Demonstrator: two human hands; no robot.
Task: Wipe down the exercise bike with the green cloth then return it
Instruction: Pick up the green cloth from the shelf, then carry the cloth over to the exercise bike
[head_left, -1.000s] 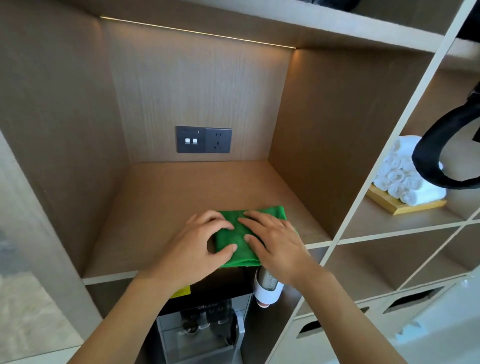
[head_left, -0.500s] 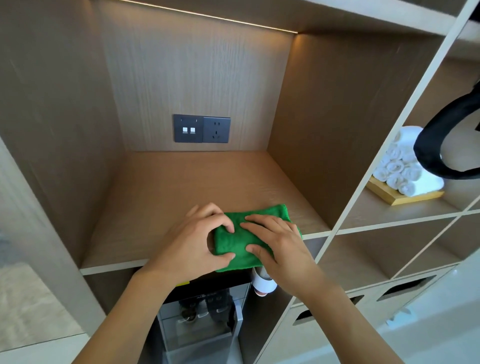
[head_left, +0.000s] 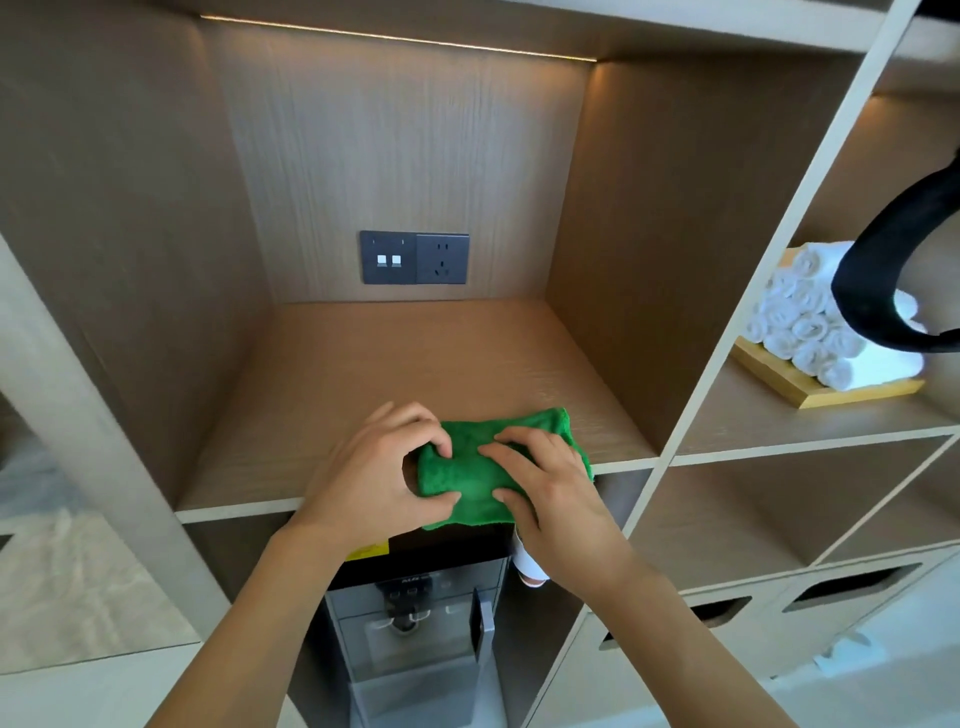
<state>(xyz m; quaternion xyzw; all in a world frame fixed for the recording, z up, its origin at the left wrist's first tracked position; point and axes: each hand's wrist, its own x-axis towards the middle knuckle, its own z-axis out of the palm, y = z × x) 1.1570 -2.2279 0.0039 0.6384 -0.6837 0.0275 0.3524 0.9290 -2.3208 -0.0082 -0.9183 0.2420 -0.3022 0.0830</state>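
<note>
A folded green cloth (head_left: 470, 480) lies at the front edge of a wooden shelf (head_left: 363, 395), its near edge hanging slightly over the lip. My left hand (head_left: 376, 475) pinches the cloth's left side between thumb and fingers. My right hand (head_left: 545, 486) grips its right side, fingers on top and thumb at the near edge. A black curved handlebar (head_left: 878, 270), probably part of the exercise bike, juts in at the right edge.
A dark socket and switch plate (head_left: 414, 258) sits on the shelf's back wall. Rolled white towels (head_left: 810, 332) on a wooden tray (head_left: 810, 392) fill the right cubby. A water dispenser (head_left: 415, 613) stands below the shelf.
Both hands have kept their hold on the cloth and bunched it a little narrower from the left. The camera view has shifted slightly.
</note>
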